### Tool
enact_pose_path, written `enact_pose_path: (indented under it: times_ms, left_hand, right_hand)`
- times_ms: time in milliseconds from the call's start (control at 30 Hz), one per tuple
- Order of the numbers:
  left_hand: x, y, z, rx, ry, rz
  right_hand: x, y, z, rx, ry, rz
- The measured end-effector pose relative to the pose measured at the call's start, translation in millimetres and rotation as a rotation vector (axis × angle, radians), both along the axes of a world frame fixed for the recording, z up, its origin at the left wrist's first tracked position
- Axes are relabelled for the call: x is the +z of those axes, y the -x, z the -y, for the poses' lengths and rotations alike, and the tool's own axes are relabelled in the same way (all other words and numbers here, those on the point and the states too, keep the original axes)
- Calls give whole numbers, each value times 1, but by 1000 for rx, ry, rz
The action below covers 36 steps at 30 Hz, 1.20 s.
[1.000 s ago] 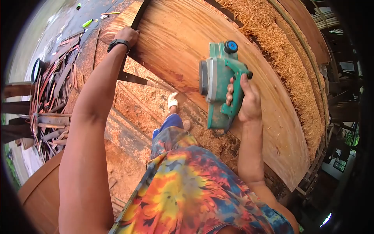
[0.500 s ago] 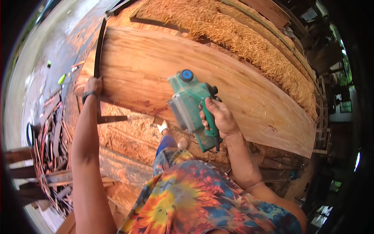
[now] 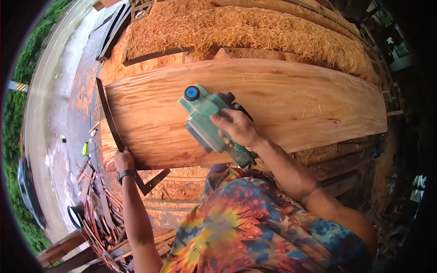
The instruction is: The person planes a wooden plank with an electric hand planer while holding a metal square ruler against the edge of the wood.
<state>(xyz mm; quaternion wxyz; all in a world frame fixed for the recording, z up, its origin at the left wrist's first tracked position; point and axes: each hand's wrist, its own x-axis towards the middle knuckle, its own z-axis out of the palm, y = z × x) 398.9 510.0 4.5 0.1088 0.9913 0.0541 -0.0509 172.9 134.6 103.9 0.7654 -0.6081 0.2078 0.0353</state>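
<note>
My left hand is closed around a dark flat carpenter's square, near the slab's left end. Its long arm runs along that end and its short arm angles out below the near edge. In my right hand is a green electric planer with a blue knob, gripped by its rear handle. The planer is over the wide wooden slab, left of its middle. Whether its sole touches the wood cannot be seen. Small shavings dot the slab's grained surface.
Heaped wood shavings lie along the slab's far side. A pile of thin wood offcuts is at lower left. Dark beams stand at upper left, beside a paved road. A parked car shows at the left edge.
The view has turned, so the slab now lies more level across it and more road shows. Both hands keep their holds on the square and the planer.
</note>
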Motion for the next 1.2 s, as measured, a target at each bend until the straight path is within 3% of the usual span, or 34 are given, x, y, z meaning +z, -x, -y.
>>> enact_pose_path:
  times_ms: [100,200,400,1200]
  left_hand:
    - [11,8,6,-23,67,-22]
    - [-16,1,-11,-8,-58,-31]
    - [9,10,8,45,-1,-79]
    - [-6,5,-5,6,5,-68]
  right_hand:
    - [5,-10,1,7,-2,-49]
    - [11,-16,3,13,3,-61]
    - [9,-15,5,14,72,-99]
    - [8,-15,19,108,111,-89]
